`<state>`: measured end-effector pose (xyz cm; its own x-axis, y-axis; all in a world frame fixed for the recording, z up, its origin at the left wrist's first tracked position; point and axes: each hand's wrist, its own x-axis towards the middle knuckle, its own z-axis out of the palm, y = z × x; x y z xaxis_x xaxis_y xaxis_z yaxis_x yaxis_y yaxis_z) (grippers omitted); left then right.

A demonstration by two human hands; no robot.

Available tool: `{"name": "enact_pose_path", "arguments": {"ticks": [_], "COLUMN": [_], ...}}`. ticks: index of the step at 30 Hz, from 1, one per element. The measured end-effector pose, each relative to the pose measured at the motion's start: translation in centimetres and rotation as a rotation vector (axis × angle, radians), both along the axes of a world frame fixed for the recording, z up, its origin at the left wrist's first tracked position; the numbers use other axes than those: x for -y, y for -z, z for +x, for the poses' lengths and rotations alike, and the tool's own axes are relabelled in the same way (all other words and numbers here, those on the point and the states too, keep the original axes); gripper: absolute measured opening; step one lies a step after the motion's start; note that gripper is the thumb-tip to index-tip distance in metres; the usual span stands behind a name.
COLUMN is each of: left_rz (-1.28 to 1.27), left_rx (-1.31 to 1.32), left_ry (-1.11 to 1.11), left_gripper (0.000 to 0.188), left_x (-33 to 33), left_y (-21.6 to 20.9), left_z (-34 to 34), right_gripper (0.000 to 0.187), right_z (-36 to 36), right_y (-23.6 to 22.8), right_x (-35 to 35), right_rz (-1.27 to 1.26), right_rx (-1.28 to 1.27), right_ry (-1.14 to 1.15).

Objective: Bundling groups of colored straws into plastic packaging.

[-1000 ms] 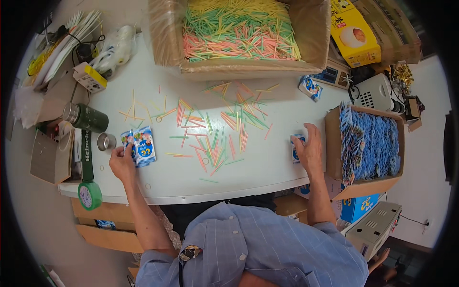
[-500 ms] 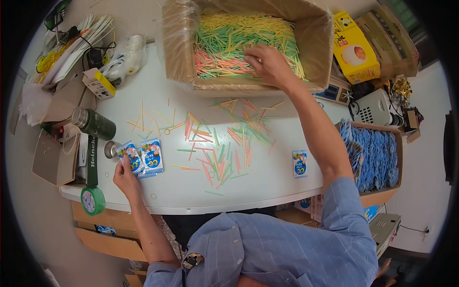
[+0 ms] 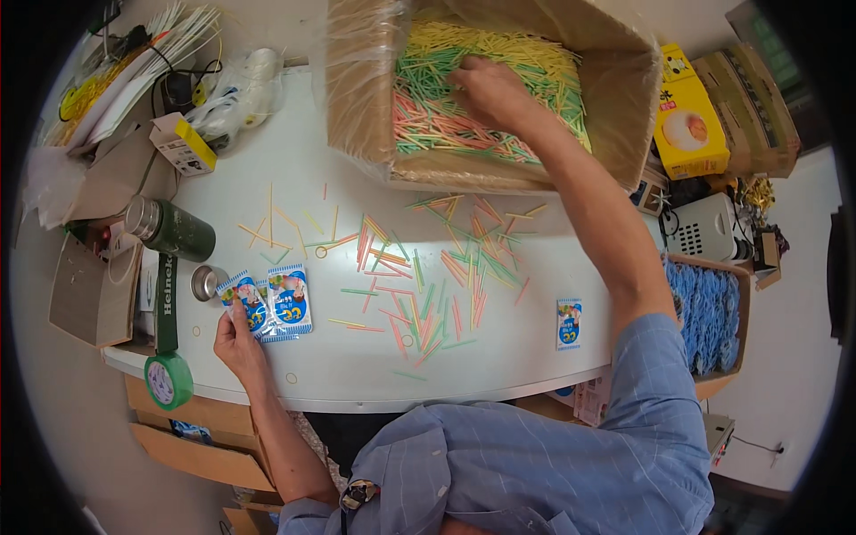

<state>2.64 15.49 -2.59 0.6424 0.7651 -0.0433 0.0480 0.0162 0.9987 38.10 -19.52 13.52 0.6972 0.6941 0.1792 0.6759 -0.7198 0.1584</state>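
My left hand (image 3: pixel 239 352) is closed on a small blue-and-white packet (image 3: pixel 246 303), thumb on top. A second blue-and-white packet (image 3: pixel 290 297) lies beside it, partly overlapping others beneath. My right hand (image 3: pixel 496 92) reaches into a plastic-lined cardboard box (image 3: pixel 620 107) at the far side. Its fingers curl down among thin yellow, green and pink sticks (image 3: pixel 499 45); the fingertips are hidden, so what they grip does not show. Many loose sticks (image 3: pixel 428 316) lie scattered over the middle of the white table (image 3: pixel 339 379).
One packet (image 3: pixel 569 324) lies alone at the right. Beyond it stands a carton of blue packets (image 3: pixel 704 312). A dark green bottle (image 3: pixel 178 234), a metal cap (image 3: pixel 207 283) and a green tape roll (image 3: pixel 168 382) sit at the left. A yellow box (image 3: pixel 691 125) stands far right.
Inside the box, my right hand has moved left and a little farther, its fingers now lower among the sticks. My left hand keeps its grip on the packet. The whole view has shifted slightly.
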Motion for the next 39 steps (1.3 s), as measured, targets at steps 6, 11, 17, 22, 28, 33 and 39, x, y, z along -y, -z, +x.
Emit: {"name": "enact_pose_path", "arguments": {"ticks": [6,11,17,22,28,33,39], "left_rz": [-0.017,-0.013,-0.019,-0.008,0.003,0.023,-0.513], "left_rx": [-0.022,-0.033,-0.031,-0.013,0.089,0.298,0.423], "left_ry": [-0.039,-0.049,-0.073,-0.061,-0.099,-0.059,0.494], "left_gripper": [0.028,0.027,0.026,0.025,0.025,0.023,0.02], "left_x": [0.3,0.3,0.3,0.1,-0.3,4.6,12.3], "left_y": [-0.3,0.0,0.3,-0.2,-1.1,-9.0,-14.5], "left_z": [0.1,0.3,0.3,0.2,-1.1,0.4,6.6], "right_gripper": [0.023,0.023,0.026,0.027,0.027,0.032,0.029], "right_z": [0.7,-0.1,0.8,1.7,0.1,-6.2,-20.0], "right_y": [0.7,1.1,2.7,3.1,-0.7,-4.4,-0.7], "right_x": [-0.1,-1.2,-3.4,-1.4,2.6,4.6,1.6], "right_rz": [-0.112,-0.26,-0.419,-0.393,0.122,0.89,0.928], "right_rx": [0.019,0.098,0.172,0.137,-0.111,-0.935,-1.822], "right_ry": [-0.098,0.01,0.04,0.035,0.148,0.141,0.146]}}
